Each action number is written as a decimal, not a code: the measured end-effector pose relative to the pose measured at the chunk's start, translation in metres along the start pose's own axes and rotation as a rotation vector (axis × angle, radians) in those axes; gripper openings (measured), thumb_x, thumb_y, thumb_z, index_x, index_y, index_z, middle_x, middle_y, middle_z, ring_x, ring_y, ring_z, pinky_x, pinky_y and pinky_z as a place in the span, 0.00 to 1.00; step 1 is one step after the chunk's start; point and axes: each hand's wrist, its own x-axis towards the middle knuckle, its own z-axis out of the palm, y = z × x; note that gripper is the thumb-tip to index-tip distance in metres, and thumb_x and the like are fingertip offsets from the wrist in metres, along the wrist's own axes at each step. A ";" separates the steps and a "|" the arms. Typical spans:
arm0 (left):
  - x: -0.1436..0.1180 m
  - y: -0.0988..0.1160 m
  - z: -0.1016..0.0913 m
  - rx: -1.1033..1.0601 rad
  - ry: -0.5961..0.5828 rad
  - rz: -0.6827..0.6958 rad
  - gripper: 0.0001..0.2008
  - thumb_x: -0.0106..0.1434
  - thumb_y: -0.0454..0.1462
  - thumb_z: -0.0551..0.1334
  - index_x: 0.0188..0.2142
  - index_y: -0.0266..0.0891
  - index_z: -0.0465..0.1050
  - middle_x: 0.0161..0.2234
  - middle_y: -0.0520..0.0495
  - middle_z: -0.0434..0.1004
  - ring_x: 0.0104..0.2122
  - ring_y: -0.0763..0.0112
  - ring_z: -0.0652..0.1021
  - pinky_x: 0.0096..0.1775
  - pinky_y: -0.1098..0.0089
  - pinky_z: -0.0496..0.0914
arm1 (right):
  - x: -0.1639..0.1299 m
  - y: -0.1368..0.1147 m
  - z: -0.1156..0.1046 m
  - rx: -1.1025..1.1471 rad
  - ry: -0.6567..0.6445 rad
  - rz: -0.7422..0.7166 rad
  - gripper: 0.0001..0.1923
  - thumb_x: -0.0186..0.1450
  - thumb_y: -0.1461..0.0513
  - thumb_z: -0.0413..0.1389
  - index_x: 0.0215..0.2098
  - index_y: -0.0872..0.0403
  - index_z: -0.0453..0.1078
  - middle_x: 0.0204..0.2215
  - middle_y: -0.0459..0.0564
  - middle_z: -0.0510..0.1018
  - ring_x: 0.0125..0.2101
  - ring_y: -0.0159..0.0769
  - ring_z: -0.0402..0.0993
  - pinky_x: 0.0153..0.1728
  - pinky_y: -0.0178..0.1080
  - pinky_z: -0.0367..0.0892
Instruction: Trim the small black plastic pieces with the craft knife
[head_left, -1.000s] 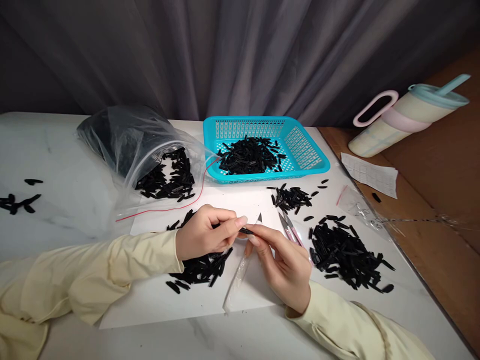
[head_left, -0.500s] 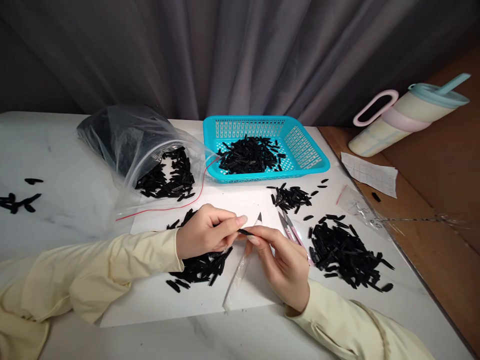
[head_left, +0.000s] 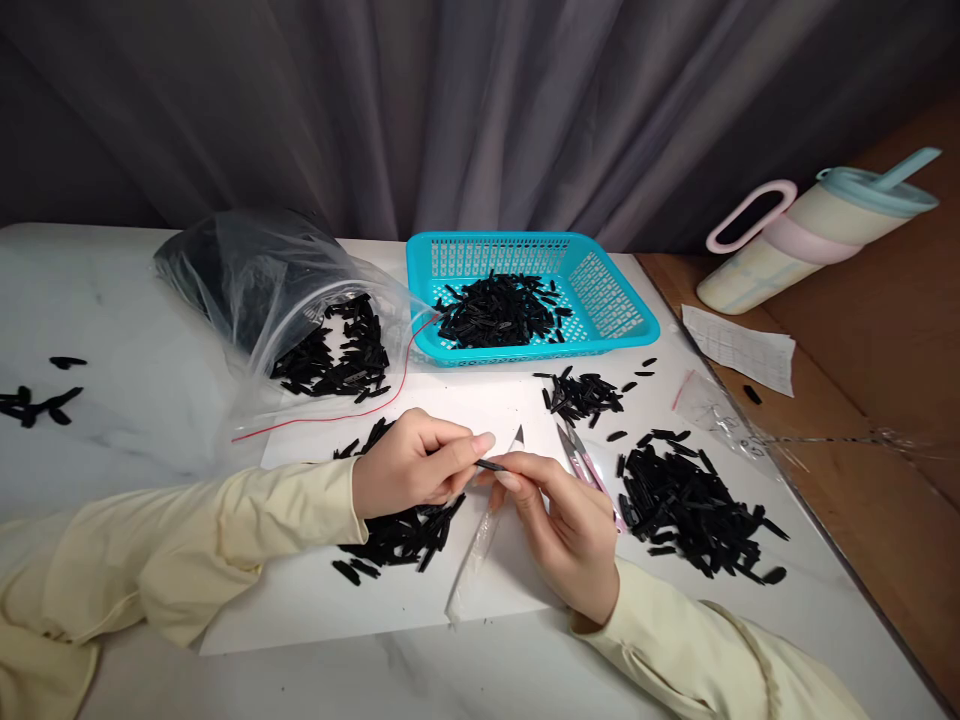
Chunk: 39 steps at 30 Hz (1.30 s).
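Note:
A small flat black strip is pinched between my two hands above a sheet of white paper. My left hand grips its left end between thumb and fingers. The other end is in the fingertips of my right hand. Beneath my hands lies a narrow pointed blade with a plastic-wrapped handle, partly covered by my right fingers. Pink-handled snips lie just behind my right hand, partly hidden. A pile of similar black strips spreads under my left hand.
Behind stands a blue basket holding black strips. To its left, a clear zip bag spills more. Other piles lie at right and behind the snips. A tumbler, a paper slip and a small plastic bag are at right.
The black strip has turned slightly between my fingertips. Both hands stay in nearly the same place, and the things around them have not moved.

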 end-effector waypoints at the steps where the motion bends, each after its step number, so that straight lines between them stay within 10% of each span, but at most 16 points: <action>1: 0.000 0.000 0.000 0.001 0.001 0.001 0.23 0.63 0.37 0.51 0.12 0.36 0.57 0.07 0.59 0.51 0.09 0.85 0.54 0.12 0.78 0.49 | 0.000 0.000 0.000 -0.001 0.000 -0.002 0.10 0.65 0.72 0.49 0.40 0.53 0.66 0.24 0.44 0.73 0.22 0.27 0.70 0.24 0.31 0.66; 26: 0.000 0.000 0.000 -0.038 -0.014 -0.052 0.23 0.62 0.41 0.52 0.12 0.37 0.56 0.08 0.58 0.52 0.09 0.85 0.54 0.13 0.78 0.49 | 0.002 -0.003 -0.003 -0.094 -0.006 -0.052 0.11 0.65 0.71 0.48 0.42 0.54 0.66 0.24 0.45 0.74 0.23 0.28 0.71 0.25 0.32 0.66; 32: 0.003 -0.003 -0.001 -0.127 -0.003 -0.165 0.24 0.61 0.46 0.53 0.13 0.36 0.57 0.08 0.59 0.49 0.08 0.84 0.55 0.11 0.78 0.47 | -0.007 -0.002 -0.056 -0.630 -0.014 -0.241 0.11 0.63 0.73 0.50 0.42 0.58 0.67 0.26 0.49 0.75 0.26 0.32 0.72 0.29 0.34 0.65; 39: 0.003 -0.008 -0.003 -0.256 -0.086 -0.224 0.23 0.61 0.47 0.54 0.15 0.35 0.60 0.08 0.58 0.51 0.07 0.84 0.54 0.11 0.79 0.46 | -0.040 0.010 -0.141 -1.362 0.043 0.063 0.16 0.68 0.60 0.41 0.30 0.52 0.69 0.22 0.48 0.74 0.25 0.35 0.69 0.16 0.32 0.53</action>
